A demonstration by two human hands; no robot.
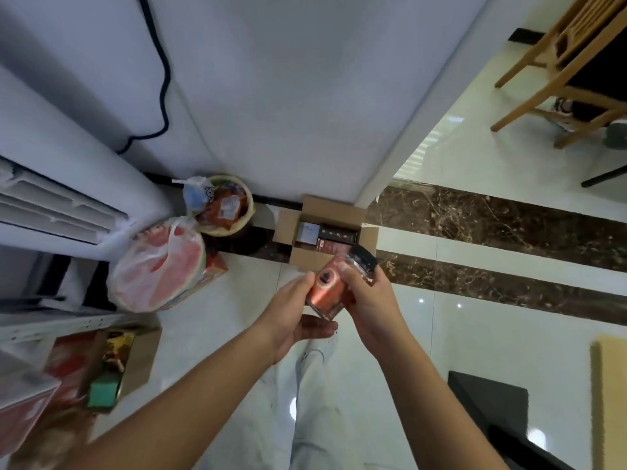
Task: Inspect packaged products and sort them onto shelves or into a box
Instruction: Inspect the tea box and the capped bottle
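Orange-labelled jar (black cap pointing away) is sitting between our 2 hands; we are clamping left hand and right hand fingers round it, cardboard box lying beyond our fingertips.

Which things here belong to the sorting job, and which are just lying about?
Job: jar, held by left hand and right hand; open cardboard box by the wall; box of packets, lower left.
Lying about: wooden chair; black cable.

head | one wide-angle view, worn on person's head | faces forward and steeply down over floor toward wall | left hand, right hand and jar close
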